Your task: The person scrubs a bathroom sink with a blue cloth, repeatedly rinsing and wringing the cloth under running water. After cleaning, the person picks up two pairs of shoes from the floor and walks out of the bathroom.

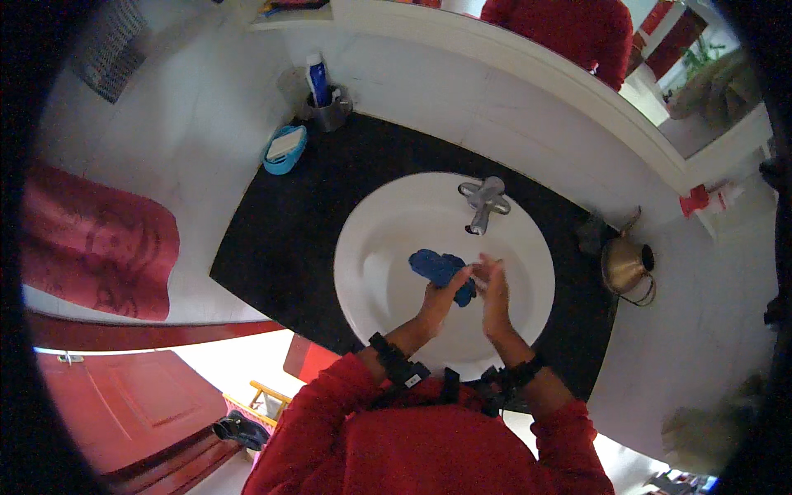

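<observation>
A crumpled piece of blue cloth (435, 266) is in my left hand (442, 300), over the white washbasin (365, 315). My left thumb lies across the cloth, pressing it against the fingers. Close beside it, my right hand (494, 291) is raised with its fingertips by the left thumb and the cloth's edge. Motion blurs those fingers, so whether they grip the cloth is unclear. Above both hands a chrome tap (486, 204) stands at the basin's back rim. Black straps with small devices circle both wrists.
Black countertop (291, 247) surrounds the basin. At its back left stand a blue soap dish (284, 151) with a pale soap bar and a metal mug (331, 114) holding a toothpaste tube (317, 80). A brass pot (624, 266) stands right. A mirror (699, 117) runs along the wall.
</observation>
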Tool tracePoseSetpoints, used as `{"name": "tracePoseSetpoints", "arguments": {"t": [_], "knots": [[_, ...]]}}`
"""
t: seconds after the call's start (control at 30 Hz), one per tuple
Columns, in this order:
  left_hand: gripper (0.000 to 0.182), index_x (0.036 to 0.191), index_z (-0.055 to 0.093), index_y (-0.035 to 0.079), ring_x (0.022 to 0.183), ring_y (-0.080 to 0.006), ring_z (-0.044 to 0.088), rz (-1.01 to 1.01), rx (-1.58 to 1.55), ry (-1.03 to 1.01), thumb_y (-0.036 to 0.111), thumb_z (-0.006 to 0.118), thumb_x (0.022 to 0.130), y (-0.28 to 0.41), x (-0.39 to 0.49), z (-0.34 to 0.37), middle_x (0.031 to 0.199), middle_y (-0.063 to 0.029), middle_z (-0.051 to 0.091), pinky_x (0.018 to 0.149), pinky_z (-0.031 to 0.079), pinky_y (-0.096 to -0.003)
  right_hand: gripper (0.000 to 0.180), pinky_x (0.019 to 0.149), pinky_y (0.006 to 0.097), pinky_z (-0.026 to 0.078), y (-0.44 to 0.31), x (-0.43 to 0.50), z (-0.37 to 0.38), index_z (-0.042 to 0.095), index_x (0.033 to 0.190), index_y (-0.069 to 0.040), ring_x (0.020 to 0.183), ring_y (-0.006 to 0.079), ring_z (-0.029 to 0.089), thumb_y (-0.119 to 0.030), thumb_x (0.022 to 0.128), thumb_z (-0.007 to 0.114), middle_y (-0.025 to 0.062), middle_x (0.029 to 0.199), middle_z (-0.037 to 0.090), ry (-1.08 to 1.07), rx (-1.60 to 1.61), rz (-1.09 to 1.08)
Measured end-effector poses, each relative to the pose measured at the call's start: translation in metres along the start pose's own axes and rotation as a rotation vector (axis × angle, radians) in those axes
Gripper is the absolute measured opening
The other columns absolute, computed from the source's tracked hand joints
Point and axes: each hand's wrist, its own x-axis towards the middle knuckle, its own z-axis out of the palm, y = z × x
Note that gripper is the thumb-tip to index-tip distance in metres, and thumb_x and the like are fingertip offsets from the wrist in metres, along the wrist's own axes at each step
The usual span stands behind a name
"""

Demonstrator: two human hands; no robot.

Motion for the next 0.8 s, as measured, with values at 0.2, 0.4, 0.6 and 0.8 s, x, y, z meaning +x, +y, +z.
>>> {"name": "tracePoseSetpoints", "arguments": {"t": [0.2, 0.4, 0.6, 0.8], "knots": [[0.057, 0.128, 0.041, 0.005, 0.112, -0.0147, 0.045, -0.029, -0.031, -0.251, 0.040, 0.058, 0.086, 0.008, -0.006, 0.000, 0.122, -0.0041, 0.049, 0.095, 0.036, -0.0305, 0.049, 0.084, 0.0311, 0.045, -0.009, -0.032, 0.012, 0.049, 0.120, -0.008, 0.100, 0.0173, 0.051, -0.035, 0.082, 0.065, 0.0086, 0.111, 0.052, -0.021, 0.013, -0.138], [0.070, 0.140, 0.022, 0.004, 0.130, -0.0178, 0.031, 0.052, 0.049, -0.830, 0.030, 0.059, 0.086, 0.058, -0.024, -0.020, 0.141, -0.0075, 0.032, 0.106, 0.026, -0.0328, 0.044, 0.080, 0.0295, 0.046, -0.057, -0.033, -0.005, 0.056, 0.111, -0.007, 0.093, 0.0160, 0.055, -0.032, 0.078, 0.070, 0.0080, 0.103, 0.056, -0.345, -0.178, -0.543], [0.071, 0.141, 0.024, 0.008, 0.122, -0.0268, 0.043, -0.081, 0.074, -0.779, 0.027, 0.062, 0.084, 0.089, -0.035, -0.033, 0.138, -0.0138, 0.036, 0.102, 0.035, -0.0422, 0.039, 0.076, 0.0274, 0.047, -0.100, -0.028, -0.033, 0.061, 0.103, -0.006, 0.086, 0.0113, 0.056, -0.031, 0.076, 0.073, 0.0046, 0.099, 0.060, -0.560, -0.147, -0.191], [0.074, 0.137, 0.028, 0.007, 0.112, -0.0287, 0.052, -0.549, -0.260, -0.963, 0.041, 0.063, 0.081, 0.089, -0.049, -0.003, 0.129, -0.0206, 0.044, 0.085, 0.050, -0.0390, 0.033, 0.071, 0.0263, 0.048, -0.116, -0.018, -0.037, 0.061, 0.104, -0.006, 0.082, 0.0121, 0.059, -0.026, 0.079, 0.068, 0.0056, 0.092, 0.062, -0.772, -0.290, -0.125]]}}
